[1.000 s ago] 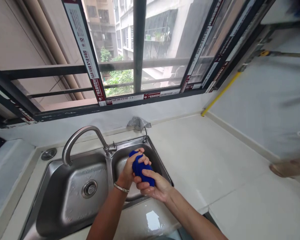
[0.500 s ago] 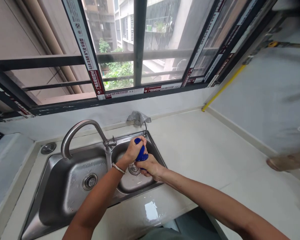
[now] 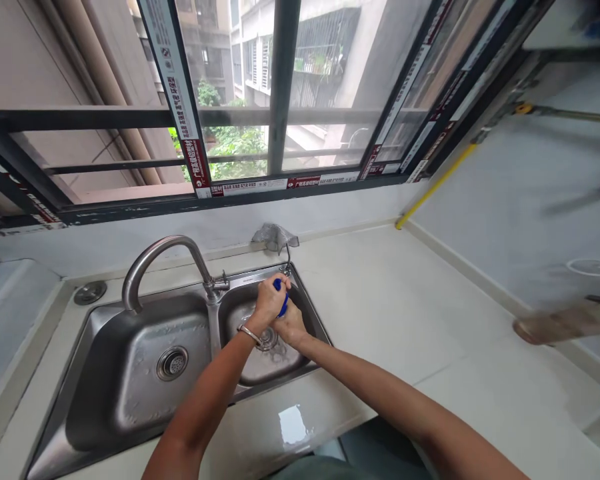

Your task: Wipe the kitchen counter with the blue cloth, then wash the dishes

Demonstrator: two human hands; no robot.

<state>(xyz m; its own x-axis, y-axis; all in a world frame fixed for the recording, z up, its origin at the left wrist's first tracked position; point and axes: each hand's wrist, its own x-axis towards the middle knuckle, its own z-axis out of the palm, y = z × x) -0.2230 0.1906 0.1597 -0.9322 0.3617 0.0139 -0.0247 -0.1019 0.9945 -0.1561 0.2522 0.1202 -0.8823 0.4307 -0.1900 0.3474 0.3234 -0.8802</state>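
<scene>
Over the right-hand sink basin (image 3: 247,379), a bunched blue cloth (image 3: 283,307) is squeezed between my two hands. My left hand (image 3: 270,298), with a bracelet at its wrist, is closed round the upper end of the cloth. Just below and to the right, my right hand (image 3: 291,324) grips the lower part. The fingers cover most of the cloth. Beneath the hands, water lies in the basin around the drain (image 3: 267,339).
The curved faucet (image 3: 167,241) points over the left basin (image 3: 135,380). Behind the sink, a grey mesh cloth (image 3: 275,237) hangs on a thin spout. A round metal lid (image 3: 90,292) lies at the left corner. The counter (image 3: 370,287) extends right to a yellow pipe (image 3: 437,187).
My hands have drawn closer together and turned around the blue cloth, so less of it shows. The view has shifted slightly.
</scene>
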